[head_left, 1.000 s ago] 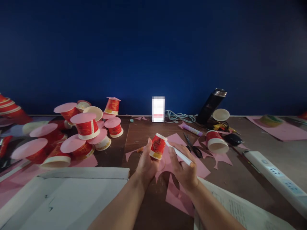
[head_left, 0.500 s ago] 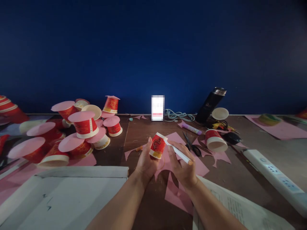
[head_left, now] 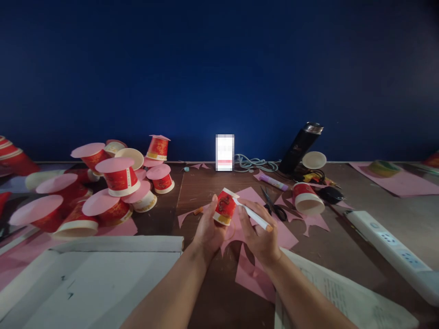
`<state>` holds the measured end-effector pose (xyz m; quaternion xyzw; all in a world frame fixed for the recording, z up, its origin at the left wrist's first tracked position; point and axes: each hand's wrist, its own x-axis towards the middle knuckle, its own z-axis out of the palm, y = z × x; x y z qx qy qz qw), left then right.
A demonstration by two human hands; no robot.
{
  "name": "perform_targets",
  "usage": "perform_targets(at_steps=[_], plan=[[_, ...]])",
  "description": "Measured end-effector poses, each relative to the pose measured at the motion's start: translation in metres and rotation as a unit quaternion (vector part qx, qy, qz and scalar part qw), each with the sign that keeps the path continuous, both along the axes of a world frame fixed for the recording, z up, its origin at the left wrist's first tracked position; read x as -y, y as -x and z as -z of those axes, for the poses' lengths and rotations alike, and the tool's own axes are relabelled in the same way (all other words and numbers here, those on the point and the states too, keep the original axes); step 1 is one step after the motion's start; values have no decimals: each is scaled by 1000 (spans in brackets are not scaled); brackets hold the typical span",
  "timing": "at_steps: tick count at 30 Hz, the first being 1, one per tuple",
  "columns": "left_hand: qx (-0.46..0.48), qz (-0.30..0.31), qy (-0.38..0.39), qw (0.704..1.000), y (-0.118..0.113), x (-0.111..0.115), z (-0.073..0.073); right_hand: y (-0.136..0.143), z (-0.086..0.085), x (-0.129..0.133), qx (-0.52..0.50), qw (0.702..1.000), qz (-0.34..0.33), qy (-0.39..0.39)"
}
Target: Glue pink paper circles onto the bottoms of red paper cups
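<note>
My left hand (head_left: 209, 228) is closed round a red paper cup (head_left: 225, 208) with a dark dragon-like pattern, held tilted above the table. In my right hand (head_left: 262, 235) is a white marker pen (head_left: 255, 217) with an orange end. Its tip meets the cup near the upper right edge; whether it touches I cannot tell. Cut pink paper (head_left: 248, 194) lies under and behind both hands. Beyond it rest black-handled scissors (head_left: 274, 208) and a purple glue stick (head_left: 273, 182).
Several red cups topped with pink paper discs (head_left: 119, 165) crowd the left. A white box lid (head_left: 113, 278) lies front left. Rightward are a loose cup (head_left: 307, 198), a leaning black flask (head_left: 300, 148), a power strip (head_left: 391, 251) and a printed sheet (head_left: 343, 292). A lit phone (head_left: 225, 153) stands behind.
The whole view has shifted very slightly. Both hands keep their hold on the cup and the marker pen, with almost no movement relative to each other.
</note>
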<state>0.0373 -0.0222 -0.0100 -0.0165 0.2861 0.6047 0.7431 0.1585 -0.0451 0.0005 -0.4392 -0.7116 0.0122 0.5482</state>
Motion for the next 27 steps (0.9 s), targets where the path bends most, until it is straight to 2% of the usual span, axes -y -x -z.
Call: perform_targets(at_steps=[18, 27], plan=[[-23, -10, 10, 1000, 3, 0, 0, -1, 2, 0, -2, 1000, 4, 10], [-9, -9, 16, 1000, 4, 1, -5, -1, 1, 0, 1, 1000, 7, 15]])
